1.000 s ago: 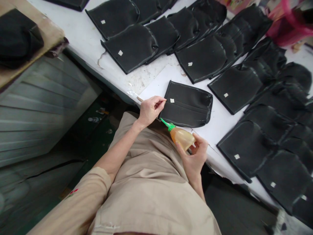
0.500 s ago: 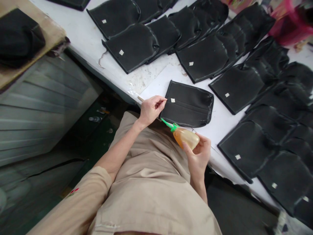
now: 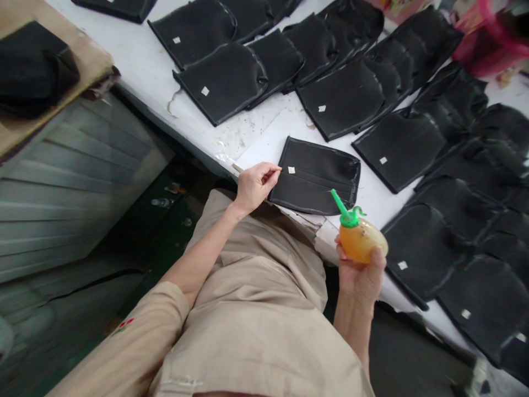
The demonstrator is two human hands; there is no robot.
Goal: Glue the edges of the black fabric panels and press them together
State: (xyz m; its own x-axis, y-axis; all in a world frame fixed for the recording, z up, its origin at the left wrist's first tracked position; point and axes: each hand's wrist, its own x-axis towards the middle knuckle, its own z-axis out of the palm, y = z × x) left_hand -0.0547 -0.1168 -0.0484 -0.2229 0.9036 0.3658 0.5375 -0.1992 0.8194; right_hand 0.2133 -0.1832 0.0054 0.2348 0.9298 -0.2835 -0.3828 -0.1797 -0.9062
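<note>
A flat black leather-like pouch piece (image 3: 314, 179) lies on white paper at the table's front edge. It has a small pale square sticker near its left side and a seam across its middle. My left hand (image 3: 256, 187) pinches the piece's left edge between thumb and fingers. In my right hand (image 3: 361, 278) is a squeeze bottle (image 3: 363, 240) of amber liquid with a green nozzle. The bottle is tilted, its nozzle tip pointing up and left, over the piece's near right part. Its green cap hangs beside the nozzle.
Rows of overlapping black pieces (image 3: 343, 99) cover the table behind and to the right, several with pale stickers. A pink basket (image 3: 487, 44) stands at the back right. On the left, a black item (image 3: 35, 69) rests on a wooden-topped surface (image 3: 88, 49).
My right hand has moved the bottle right and turned its nozzle upward, away from the piece's near left corner. My left hand stays at the left edge.
</note>
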